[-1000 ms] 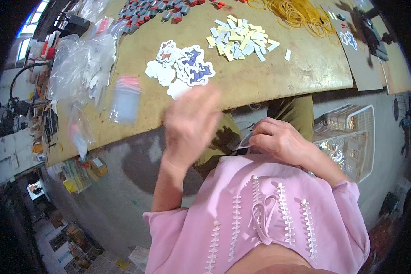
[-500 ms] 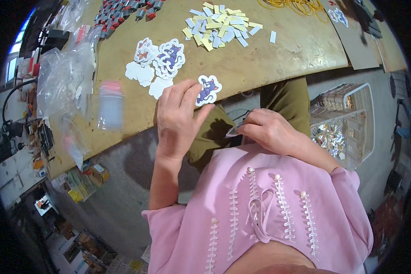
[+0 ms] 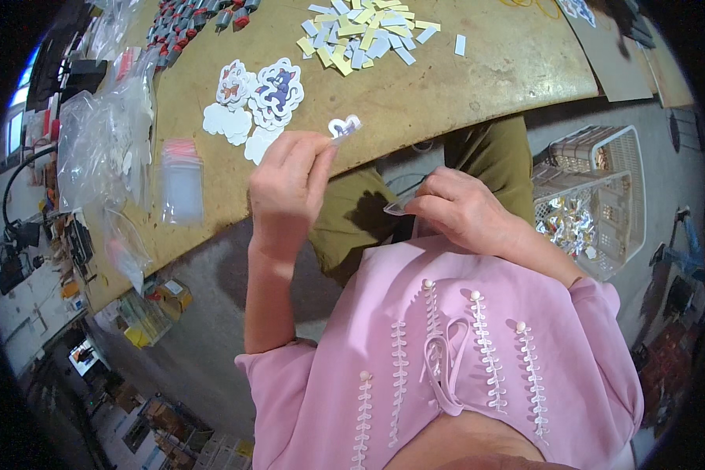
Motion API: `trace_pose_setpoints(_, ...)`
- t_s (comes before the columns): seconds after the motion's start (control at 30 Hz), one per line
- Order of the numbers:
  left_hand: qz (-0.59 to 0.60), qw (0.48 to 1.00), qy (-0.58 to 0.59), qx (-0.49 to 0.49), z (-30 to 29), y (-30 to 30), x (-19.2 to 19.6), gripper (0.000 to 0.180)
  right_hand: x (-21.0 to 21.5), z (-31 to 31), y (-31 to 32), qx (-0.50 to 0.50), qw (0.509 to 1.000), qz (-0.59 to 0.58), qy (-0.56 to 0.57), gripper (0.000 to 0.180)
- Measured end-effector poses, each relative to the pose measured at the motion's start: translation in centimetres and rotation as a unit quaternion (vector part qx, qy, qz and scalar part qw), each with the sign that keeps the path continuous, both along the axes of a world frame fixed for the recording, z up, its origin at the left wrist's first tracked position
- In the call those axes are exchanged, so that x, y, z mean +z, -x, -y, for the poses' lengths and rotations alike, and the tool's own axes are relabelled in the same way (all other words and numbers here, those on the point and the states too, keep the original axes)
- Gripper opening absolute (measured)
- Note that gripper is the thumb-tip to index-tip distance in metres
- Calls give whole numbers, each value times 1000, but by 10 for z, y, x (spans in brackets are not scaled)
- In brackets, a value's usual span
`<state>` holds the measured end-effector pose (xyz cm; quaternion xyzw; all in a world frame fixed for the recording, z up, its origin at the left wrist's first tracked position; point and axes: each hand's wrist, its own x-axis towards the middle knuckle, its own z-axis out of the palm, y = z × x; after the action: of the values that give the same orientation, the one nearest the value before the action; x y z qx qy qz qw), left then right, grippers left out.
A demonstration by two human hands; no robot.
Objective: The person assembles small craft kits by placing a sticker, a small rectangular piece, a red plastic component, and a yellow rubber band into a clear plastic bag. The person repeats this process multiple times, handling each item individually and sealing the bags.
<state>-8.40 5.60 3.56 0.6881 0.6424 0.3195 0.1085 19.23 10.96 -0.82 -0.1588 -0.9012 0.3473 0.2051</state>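
My left hand [image 3: 288, 180] pinches a white-edged cartoon cat cutout [image 3: 346, 127] between thumb and fingers, holding it tilted just above the table's near edge. Over my lap, my right hand [image 3: 464, 210] is closed on a small clear plastic bag [image 3: 397, 207]; only a corner of the bag shows. Beyond my left hand lie more cat cutouts [image 3: 279, 91], piled with the purple cat uppermost. Several blank white cutouts [image 3: 227, 122] are face down beside them. To the left is a stack of clear zip bags [image 3: 182, 188] with pink tops.
On the table [image 3: 493, 82] are a heap of yellow and pale-blue strips [image 3: 368, 36] and small grey-and-red cylindrical parts [image 3: 188, 25]. Large clear plastic bags [image 3: 98, 149] cover the left edge. A white basket [image 3: 639, 188] with shiny packets stands on the floor at right.
My left hand has lifted the cat cutout off the table edge and tilted it, so its face now shows nearly edge-on. My right hand stays over my lap with the bag.
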Motion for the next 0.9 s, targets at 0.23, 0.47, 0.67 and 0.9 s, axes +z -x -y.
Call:
trace_pose_setpoints(0.23, 159, 985, -29, 53, 23, -12, -8, 11, 15, -8, 1, -60, 996, -23, -56, 25)
trace_pose_setpoints(0.47, 226, 974, -3, -23, 39, -48, 9, 24, 27, -10, 11, -49, 994, -44, -82, 25)
trace_pose_setpoints(0.67, 105, 993, -28, -40, 34, -45, 8, 23, 25, -7, 14, -26, 998, -40, -47, 27)
trace_pose_setpoints(0.9, 143, 987, 72, -2, 39, -44, 18, 20, 21, -8, 15, -14, 999, -44, -21, 32)
